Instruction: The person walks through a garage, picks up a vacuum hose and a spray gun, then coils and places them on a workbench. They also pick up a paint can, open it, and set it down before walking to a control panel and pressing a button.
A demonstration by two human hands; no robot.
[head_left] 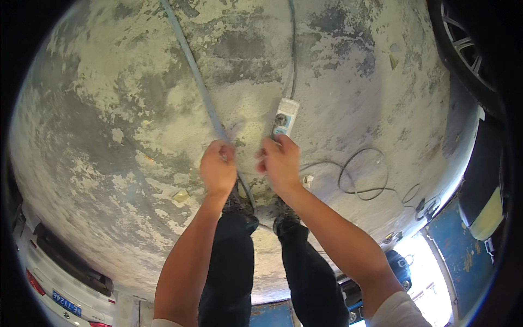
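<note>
White oblong power strip (294, 106), dark plug (280, 120) inserted, my twelve o'clock
Left hand (219, 168), right hand (280, 163) half-curled; their hold I can't tell.

Two hands (218, 168) (281, 164), two legs (229, 267) (308, 267), one power strip (289, 107).

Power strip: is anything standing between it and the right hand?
Nothing visible stands between them: the right hand overlaps the near end of the power strip in this view. Whether they touch is unclear.

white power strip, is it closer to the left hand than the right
No, the white power strip lies just beyond the right hand, while the left hand is farther off.
</note>
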